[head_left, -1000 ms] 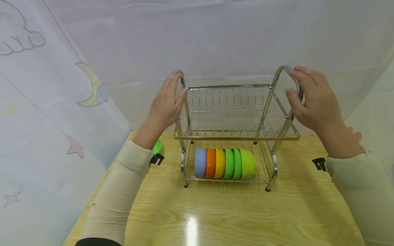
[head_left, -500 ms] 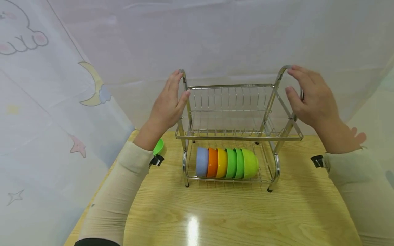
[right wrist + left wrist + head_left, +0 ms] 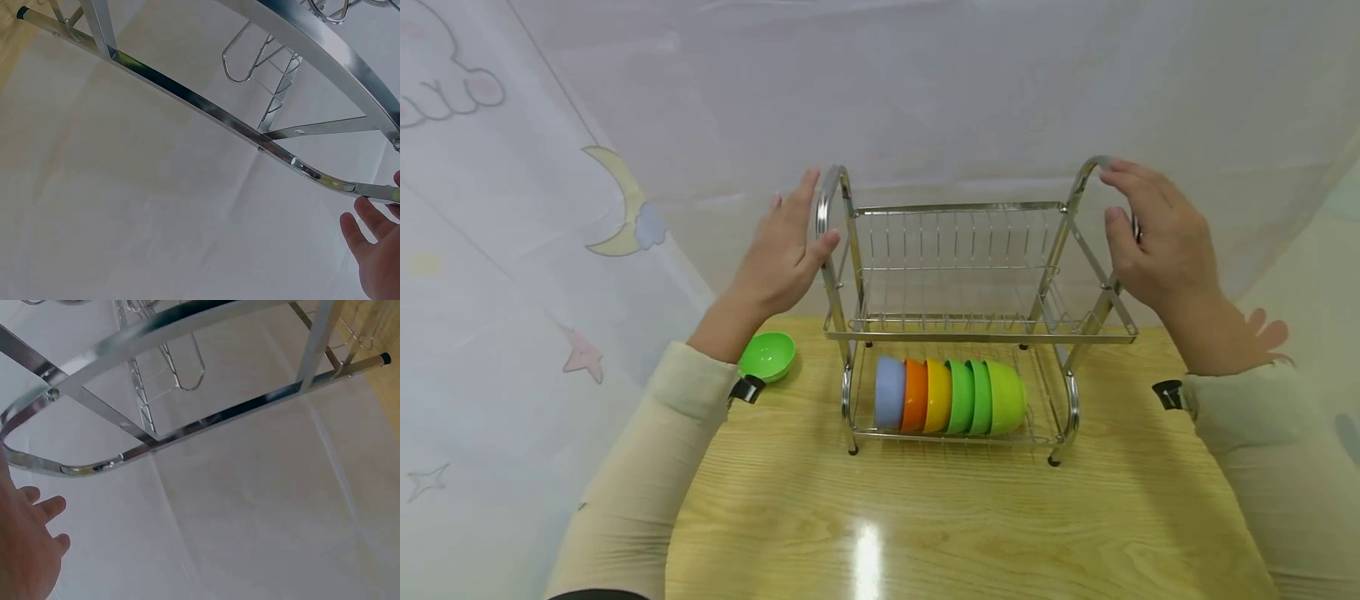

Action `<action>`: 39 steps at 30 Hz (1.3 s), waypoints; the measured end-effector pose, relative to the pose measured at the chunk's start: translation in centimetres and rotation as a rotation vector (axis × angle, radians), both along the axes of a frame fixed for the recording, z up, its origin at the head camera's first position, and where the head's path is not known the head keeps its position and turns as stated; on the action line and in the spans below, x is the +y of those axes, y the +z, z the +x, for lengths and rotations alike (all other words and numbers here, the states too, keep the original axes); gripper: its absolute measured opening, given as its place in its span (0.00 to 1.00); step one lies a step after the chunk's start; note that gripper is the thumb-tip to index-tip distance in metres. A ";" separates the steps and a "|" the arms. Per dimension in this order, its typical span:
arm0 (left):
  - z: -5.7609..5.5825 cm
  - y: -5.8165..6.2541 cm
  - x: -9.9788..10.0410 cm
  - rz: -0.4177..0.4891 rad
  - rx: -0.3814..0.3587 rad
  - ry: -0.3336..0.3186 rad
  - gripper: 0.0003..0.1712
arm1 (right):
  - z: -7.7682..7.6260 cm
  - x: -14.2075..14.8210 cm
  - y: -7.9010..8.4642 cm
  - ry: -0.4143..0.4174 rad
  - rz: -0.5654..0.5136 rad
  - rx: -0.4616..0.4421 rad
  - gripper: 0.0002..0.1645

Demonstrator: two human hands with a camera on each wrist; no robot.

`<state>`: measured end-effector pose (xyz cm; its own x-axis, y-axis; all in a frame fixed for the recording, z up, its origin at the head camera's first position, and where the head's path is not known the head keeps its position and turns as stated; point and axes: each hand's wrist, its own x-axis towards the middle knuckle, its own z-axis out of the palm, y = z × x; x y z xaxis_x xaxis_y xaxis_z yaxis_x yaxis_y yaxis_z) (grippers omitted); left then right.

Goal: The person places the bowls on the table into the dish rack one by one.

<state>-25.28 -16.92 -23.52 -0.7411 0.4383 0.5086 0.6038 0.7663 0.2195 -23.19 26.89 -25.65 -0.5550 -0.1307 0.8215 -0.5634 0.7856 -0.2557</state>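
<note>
A two-tier chrome dish rack stands on the wooden table, seen whole in the head view. On its lower tier, a row of bowls lies on edge: a blue bowl, an orange bowl, a yellow bowl, and several green bowls. Close beside the rack's left side frame is my left hand, fingers extended, thumb near the bar. My right hand is at the right side frame, its loosely straight fingers touching the upper curve in the right wrist view.
A single green bowl sits on the table left of the rack, partly behind my left wrist. White printed curtains hang close behind the rack and along the left side. The wooden tabletop stretches in front.
My left hand has moved left, away from the rack's left frame, uncovering more of that frame and the separate green bowl. My right hand and the rack have barely moved.
</note>
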 end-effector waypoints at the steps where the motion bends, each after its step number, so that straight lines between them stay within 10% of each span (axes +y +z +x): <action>1: -0.1 -0.1 -0.5 0.003 0.000 0.001 0.55 | 0.0 0.0 0.0 0.001 -0.003 0.004 0.26; 16: -1.8 -5.1 -8.1 -0.008 -0.098 0.122 0.49 | -0.1 -0.4 -0.2 0.008 -0.024 0.012 0.25; 39: -2.5 -17.4 -14.7 -0.081 -0.473 0.358 0.53 | 0.1 -0.6 -0.2 -0.007 -0.030 0.023 0.23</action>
